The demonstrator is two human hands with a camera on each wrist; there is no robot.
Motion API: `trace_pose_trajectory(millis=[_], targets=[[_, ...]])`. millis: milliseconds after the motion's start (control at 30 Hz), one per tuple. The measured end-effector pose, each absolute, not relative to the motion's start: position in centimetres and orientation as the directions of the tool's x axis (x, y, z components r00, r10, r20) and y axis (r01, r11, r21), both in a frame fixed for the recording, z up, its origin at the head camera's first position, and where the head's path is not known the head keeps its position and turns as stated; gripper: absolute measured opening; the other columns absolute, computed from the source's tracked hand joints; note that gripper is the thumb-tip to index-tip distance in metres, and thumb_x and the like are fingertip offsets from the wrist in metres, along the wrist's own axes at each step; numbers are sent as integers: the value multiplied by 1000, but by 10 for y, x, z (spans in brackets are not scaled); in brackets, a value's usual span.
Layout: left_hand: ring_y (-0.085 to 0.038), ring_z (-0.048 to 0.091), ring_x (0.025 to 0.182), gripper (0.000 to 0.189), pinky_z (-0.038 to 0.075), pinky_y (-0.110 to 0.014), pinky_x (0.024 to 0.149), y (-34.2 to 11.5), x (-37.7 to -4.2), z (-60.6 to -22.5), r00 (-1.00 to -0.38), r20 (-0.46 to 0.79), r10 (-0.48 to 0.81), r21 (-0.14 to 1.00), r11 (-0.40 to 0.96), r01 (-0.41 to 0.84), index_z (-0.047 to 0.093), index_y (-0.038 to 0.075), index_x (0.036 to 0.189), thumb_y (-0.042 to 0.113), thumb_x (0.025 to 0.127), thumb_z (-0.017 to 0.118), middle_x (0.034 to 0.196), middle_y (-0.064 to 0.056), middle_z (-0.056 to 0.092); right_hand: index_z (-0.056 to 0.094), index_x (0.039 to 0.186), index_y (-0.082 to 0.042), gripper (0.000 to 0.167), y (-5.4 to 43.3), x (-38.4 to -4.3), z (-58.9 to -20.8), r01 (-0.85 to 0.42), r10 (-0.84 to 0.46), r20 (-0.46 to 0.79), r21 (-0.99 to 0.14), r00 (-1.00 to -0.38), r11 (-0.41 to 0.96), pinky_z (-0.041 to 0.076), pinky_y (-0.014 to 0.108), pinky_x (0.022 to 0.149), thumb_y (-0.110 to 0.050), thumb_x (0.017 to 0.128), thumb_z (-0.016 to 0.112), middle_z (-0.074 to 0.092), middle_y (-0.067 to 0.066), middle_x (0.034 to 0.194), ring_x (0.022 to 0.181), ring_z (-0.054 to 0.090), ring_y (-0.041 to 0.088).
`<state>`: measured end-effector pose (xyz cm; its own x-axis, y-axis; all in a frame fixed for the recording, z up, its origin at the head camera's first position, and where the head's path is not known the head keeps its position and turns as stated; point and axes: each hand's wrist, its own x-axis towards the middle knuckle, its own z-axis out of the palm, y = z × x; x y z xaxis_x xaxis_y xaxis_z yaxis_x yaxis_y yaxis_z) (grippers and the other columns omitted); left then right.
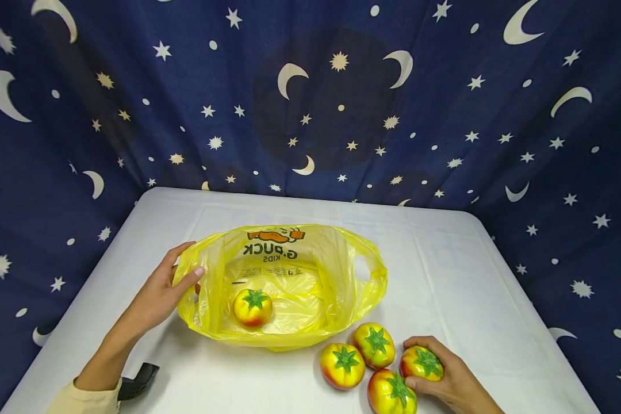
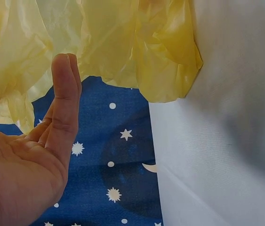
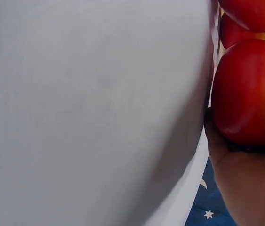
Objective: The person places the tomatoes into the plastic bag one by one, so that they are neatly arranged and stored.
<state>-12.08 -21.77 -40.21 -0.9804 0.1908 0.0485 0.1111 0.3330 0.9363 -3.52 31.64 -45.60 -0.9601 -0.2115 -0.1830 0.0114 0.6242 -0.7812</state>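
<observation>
Yellow bag (image 1: 345,282) and tomatoes (image 1: 342,369) on surface (image 1: 434,264).
Bag's edge is pinched by left hand (image 1: 165,284), apparently to keep it open; one tomato (image 1: 252,311) is contained; another tomato (image 1: 415,364) is gripped by right hand (image 1: 450,376), beside three.

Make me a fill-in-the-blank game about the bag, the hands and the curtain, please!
1. The left hand holds a plastic bag whose colour is ____.
2. Only ____ round fruit lies inside the bag.
3. The hand gripping another fruit is the person's ____ one.
4. The dark blue curtain is printed with stars, dots and crescent ____.

Missing words: yellow; one; right; moons.
</observation>
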Motion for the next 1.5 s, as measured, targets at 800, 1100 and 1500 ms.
trace_pose_trajectory(millis=[800,1100,1500], targets=[[-25,63,78,61,56,-30,66,-218,-120,-402,-979,51,198,940,322,114,22,6,155,22,107,55,102,-20,61,64,115,-15,37,318,-53,-423,-232,-205,124,-694,-971,681,51,23,70,-13,84,84,64,-4,104,85,57,11],[-25,63,76,61,55,-30,64,-218,-122,-402,-979,53,197,938,326,116,22,4,155,21,107,54,94,-18,62,63,118,-13,43,307,-81,-380,-414,-358,242,-722,-902,555,54,22,74,4,82,80,63,2,113,93,59,12],[-30,63,75,61,54,-30,63,-218,-123,-400,-979,49,196,935,337,114,21,5,155,21,107,54,90,-17,62,63,117,-9,53,256,-124,-289,-632,-564,374,-679,-736,374,56,23,79,15,73,81,61,8,118,106,57,18]])
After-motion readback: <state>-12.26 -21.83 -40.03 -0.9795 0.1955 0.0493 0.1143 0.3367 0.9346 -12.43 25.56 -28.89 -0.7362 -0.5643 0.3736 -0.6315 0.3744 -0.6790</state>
